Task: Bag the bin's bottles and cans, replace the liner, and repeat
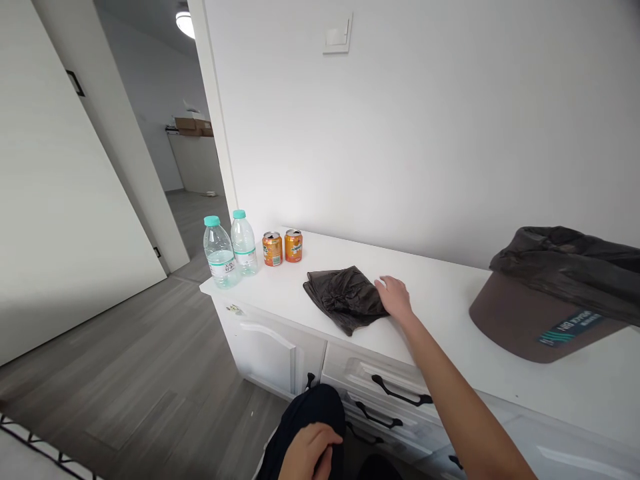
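Observation:
On the white cabinet top lies a crumpled black plastic bag (345,297). My right hand (395,298) rests at the bag's right edge; its fingers reach past the edge, and some are hidden, so its grip is unclear. Low in the view, my left hand (313,450) is over my dark-clothed knee, its fingers bent and partly hidden. Two clear bottles with teal caps, one in front (220,261) and one behind (244,245), stand at the cabinet's left end. Beside them are two opened orange cans (273,249) (293,246).
A brown bin (520,313) lined with a black bag (575,260) sits on the cabinet top at the right. Black-handled drawers (400,393) are below. A white door (65,173) and a doorway are at the left, and a light switch (337,35) is on the wall.

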`<state>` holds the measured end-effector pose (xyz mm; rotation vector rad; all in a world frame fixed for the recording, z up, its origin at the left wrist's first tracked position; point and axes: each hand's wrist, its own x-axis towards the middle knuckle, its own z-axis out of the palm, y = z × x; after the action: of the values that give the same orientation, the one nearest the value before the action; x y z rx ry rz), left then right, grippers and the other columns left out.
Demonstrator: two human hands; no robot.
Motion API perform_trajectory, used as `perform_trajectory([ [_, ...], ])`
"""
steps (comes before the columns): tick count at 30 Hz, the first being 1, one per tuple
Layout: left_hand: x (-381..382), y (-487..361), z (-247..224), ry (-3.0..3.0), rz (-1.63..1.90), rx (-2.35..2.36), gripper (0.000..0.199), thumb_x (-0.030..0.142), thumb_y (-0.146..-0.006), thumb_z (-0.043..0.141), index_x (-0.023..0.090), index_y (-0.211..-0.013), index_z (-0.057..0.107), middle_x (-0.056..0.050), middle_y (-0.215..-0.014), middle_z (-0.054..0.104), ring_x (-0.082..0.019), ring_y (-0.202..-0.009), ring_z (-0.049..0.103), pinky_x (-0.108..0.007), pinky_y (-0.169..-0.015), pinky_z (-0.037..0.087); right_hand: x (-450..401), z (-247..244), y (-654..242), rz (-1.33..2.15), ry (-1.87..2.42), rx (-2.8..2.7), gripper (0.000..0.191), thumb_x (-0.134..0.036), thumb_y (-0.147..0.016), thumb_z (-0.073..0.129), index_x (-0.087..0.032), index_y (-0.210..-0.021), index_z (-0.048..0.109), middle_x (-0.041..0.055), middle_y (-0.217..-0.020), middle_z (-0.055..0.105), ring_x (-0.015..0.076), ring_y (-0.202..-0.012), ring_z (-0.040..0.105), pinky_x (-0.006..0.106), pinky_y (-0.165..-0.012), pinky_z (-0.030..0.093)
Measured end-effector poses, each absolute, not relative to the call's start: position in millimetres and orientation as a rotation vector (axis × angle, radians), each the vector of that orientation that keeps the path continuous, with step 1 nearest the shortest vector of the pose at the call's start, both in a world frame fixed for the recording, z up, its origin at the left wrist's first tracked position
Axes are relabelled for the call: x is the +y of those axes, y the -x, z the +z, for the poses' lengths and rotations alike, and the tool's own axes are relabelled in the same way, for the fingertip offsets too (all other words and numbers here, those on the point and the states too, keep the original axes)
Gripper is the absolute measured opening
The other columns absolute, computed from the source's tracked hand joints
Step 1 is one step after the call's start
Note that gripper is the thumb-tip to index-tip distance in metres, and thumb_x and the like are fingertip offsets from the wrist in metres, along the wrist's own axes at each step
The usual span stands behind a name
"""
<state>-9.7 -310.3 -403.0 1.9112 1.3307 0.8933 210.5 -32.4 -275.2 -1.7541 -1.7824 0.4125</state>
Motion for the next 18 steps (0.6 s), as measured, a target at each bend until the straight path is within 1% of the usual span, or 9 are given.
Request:
perform_trajectory([
  [3,-298,4,-369,-2.028,1.063,1.355,0.026,0.017,-0.094,0.041,0.025,-0.107,0.063,-0.008,-0.107,0.069,-0.02,-0.102,0.065,-0.03,-0.089,0.052,-32,-286,-237,0.452,1.924,-1.697,0.049,-0.052,-0.084,0.044,-0.015,-0.101,0.071,0.0216,-0.117,0.061,0.0391,-0.119,0.046,0.052,-0.096,0.039],
  [5,-289,-1,-352,-2.073,1.138,1.354,0.026,0.017,-0.095,0.041,0.026,-0.107,0.063,-0.007,-0.105,0.069,-0.019,-0.1,0.065,-0.031,-0.088,0.053,-36,-294,-251,0.482,1.996,-1.661,0.049,-0.056,-0.08,0.048,-0.014,-0.089,0.073,0.0238,-0.111,0.062,0.0417,-0.114,0.047,0.052,-0.09,0.041],
  [6,-285,-4,-347,-2.094,1.161,1.341,0.026,0.016,-0.095,0.041,0.026,-0.106,0.063,-0.006,-0.104,0.069,-0.019,-0.098,0.065,-0.031,-0.086,0.053,-38,-297,-256,0.497,2.004,-1.657,0.048,-0.057,-0.079,0.05,-0.015,-0.084,0.073,0.0234,-0.108,0.063,0.0414,-0.112,0.048,0.05,-0.089,0.041],
  [9,-273,-12,-341,-2.149,1.179,1.285,0.026,0.015,-0.095,0.042,0.025,-0.1,0.065,-0.006,-0.103,0.07,-0.019,-0.097,0.065,-0.031,-0.084,0.053,-46,-304,-265,0.538,1.941,-1.688,0.039,-0.054,-0.076,0.054,-0.02,-0.072,0.071,0.0171,-0.097,0.067,0.036,-0.108,0.051,0.044,-0.087,0.042],
  [12,-262,-18,-334,-2.204,1.214,1.266,0.025,0.014,-0.093,0.043,0.024,-0.099,0.065,-0.006,-0.104,0.07,-0.02,-0.099,0.065,-0.034,-0.084,0.053,-54,-304,-268,0.575,1.841,-1.724,0.033,-0.049,-0.077,0.053,-0.023,-0.064,0.069,0.0103,-0.083,0.069,0.0303,-0.099,0.056,0.038,-0.083,0.043],
  [15,-250,-25,-314,-2.278,1.306,1.265,0.024,0.013,-0.092,0.044,0.023,-0.099,0.065,-0.007,-0.102,0.07,-0.021,-0.1,0.064,-0.036,-0.086,0.052,-69,-304,-268,0.59,1.742,-1.736,0.034,-0.047,-0.08,0.049,-0.023,-0.065,0.067,0.0065,-0.075,0.069,0.0262,-0.089,0.059,0.034,-0.076,0.044],
  [18,-238,-38,-293,-2.385,1.36,1.276,0.025,0.014,-0.093,0.043,0.022,-0.103,0.064,-0.007,-0.103,0.07,-0.02,-0.101,0.063,-0.036,-0.089,0.051,-101,-312,-261,0.577,1.66,-1.734,0.033,-0.046,-0.082,0.047,-0.023,-0.067,0.066,0.0058,-0.077,0.069,0.0234,-0.081,0.059,0.032,-0.071,0.044],
])
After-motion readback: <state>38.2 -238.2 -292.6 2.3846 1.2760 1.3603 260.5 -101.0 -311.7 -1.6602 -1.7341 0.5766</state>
